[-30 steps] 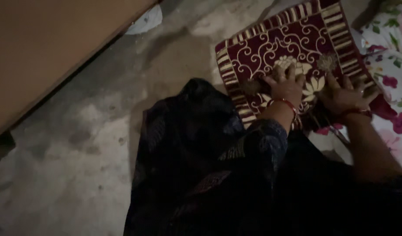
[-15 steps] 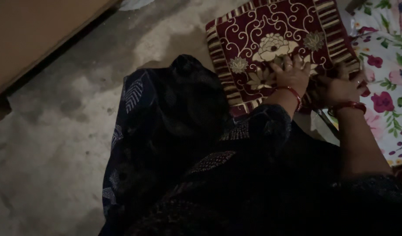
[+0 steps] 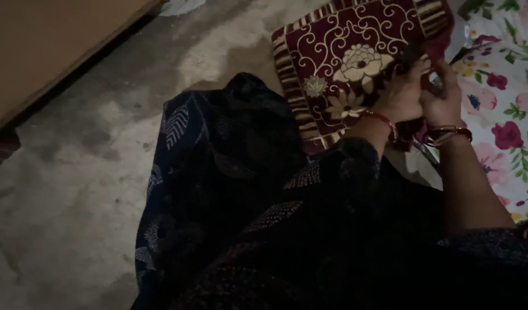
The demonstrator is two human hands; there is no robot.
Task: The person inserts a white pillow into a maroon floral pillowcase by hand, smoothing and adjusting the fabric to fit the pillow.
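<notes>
Dimly lit throughout; much detail is lost to shadow. The concrete floor (image 3: 74, 189) fills the left half of the view, mottled pale and grey, and is cut off at the left and bottom edges. A tan board-like surface (image 3: 51, 46) is seen at the upper left, cropped by the frame; what it belongs to cannot be told. A dark patterned garment (image 3: 229, 195), with pale leaf and stripe motifs, covers the centre and lower right; its folds are almost black and its outline is hard to trace against the shade.

A white floral cloth (image 3: 505, 109) with pink blooms and green leaves is recorded at the right edge, cut off by the frame. Just beside it, on the floor at upper centre, lies the maroon cushion cover (image 3: 344, 63), with cream scrollwork, a large cream flower and striped borders. Its top is cropped and its near right corner is hidden behind the hands.

The left hand (image 3: 399, 97) is seen from the back, fingers curled onto the cover's right edge; a thin red bangle (image 3: 384, 123) is worn at the wrist. The right hand (image 3: 445, 97) is pressed close beside it, with darker bangles (image 3: 447, 135) at the wrist. Both grips appear closed on the cover's edge, but the fingertips are shadowed, so the exact pinch cannot be told.
</notes>
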